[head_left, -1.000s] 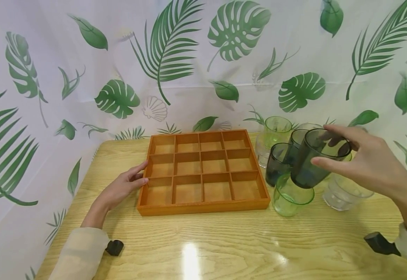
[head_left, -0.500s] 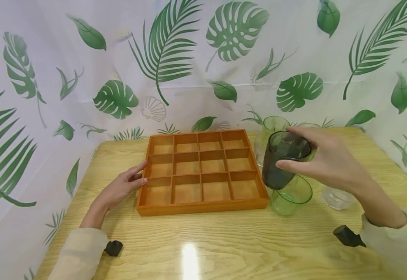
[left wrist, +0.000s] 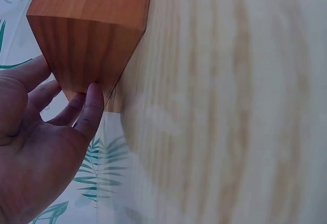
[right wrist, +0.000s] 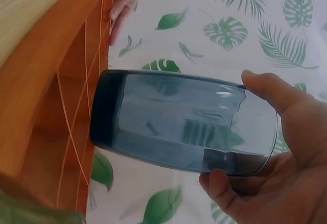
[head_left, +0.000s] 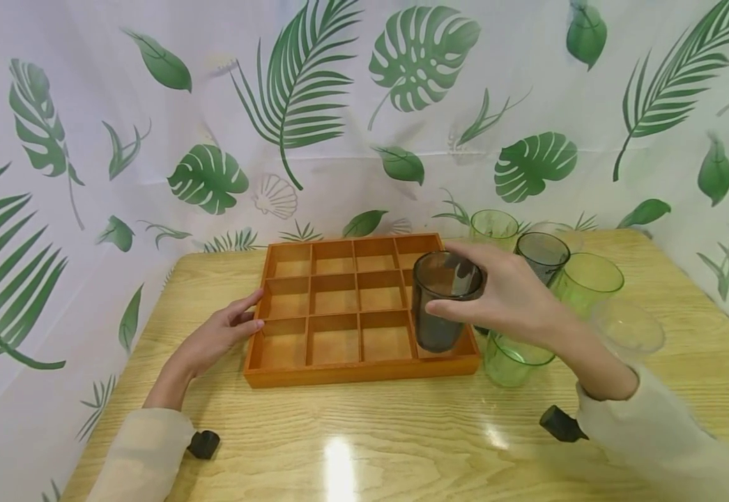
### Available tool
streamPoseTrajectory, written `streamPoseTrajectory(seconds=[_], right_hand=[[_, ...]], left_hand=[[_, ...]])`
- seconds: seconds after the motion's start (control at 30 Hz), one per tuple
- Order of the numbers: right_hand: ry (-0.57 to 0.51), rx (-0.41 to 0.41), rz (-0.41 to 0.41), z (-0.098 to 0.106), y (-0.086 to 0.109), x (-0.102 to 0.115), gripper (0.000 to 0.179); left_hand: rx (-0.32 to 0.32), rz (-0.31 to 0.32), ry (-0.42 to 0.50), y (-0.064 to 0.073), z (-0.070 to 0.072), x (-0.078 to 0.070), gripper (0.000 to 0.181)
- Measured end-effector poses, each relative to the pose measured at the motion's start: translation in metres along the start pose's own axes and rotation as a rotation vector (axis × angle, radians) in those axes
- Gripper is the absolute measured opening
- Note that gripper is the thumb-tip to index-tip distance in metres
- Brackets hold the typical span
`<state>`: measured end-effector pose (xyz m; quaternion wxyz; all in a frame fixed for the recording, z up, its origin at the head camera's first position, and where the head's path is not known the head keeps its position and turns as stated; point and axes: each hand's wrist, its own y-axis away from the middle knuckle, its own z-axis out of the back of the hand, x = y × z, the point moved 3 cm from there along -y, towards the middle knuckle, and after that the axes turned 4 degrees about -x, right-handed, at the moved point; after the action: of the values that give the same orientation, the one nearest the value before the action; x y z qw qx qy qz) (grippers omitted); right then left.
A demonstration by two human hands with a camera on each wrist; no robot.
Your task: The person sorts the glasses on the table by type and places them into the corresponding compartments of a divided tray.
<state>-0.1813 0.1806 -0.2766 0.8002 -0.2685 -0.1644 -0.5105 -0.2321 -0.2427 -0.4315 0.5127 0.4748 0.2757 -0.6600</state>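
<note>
My right hand point(head_left: 515, 296) holds a dark grey drinking glass point(head_left: 438, 324) near its rim, between thumb and fingers. The glass is over the front right compartment of the wooden divided box point(head_left: 339, 374), and in the right wrist view the base of this glass point(right wrist: 107, 109) is close to the dividers. My left hand point(head_left: 214, 340) touches the left side of the box with relaxed fingers. Seen from the left wrist, fingertips point(left wrist: 93, 93) rest against the wooden side point(left wrist: 89, 50). All compartments that show hold nothing; the right hand and glass hide part of the right column.
Right of the box stand several glasses: a green glass point(head_left: 515, 366) in front, another dark grey glass point(head_left: 543, 254), a green glass point(head_left: 590, 282), a green glass point(head_left: 495, 226) at the back and a clear glass point(head_left: 628, 328). A leaf-printed cloth point(head_left: 339, 139) hangs behind the wood-grain table point(head_left: 264, 439).
My right hand has carried the dark grey glass leftward from the group of glasses to above the box's right column. The left hand stays at the box's left side.
</note>
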Motion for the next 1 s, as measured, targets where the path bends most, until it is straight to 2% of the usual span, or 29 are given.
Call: streamPoseTrajectory(seconds=[0.33,0.57,1.0], right_hand=[[-0.064,0.003,0.056,-0.036,-0.015,0.025,0.084],[-0.089,0.025,0.033,-0.060,-0.022,0.043,0.091],[-0.127,0.052,0.134,-0.084,-0.027,0.075,0.089]], left_hand=[[0.005,0.003,0.010,0.000,0.000,0.001,0.068],[0.004,-0.002,-0.001,0.000,0.001,0.001,0.068],[0.000,-0.001,-0.003,0.000,0.000,0.001,0.068]])
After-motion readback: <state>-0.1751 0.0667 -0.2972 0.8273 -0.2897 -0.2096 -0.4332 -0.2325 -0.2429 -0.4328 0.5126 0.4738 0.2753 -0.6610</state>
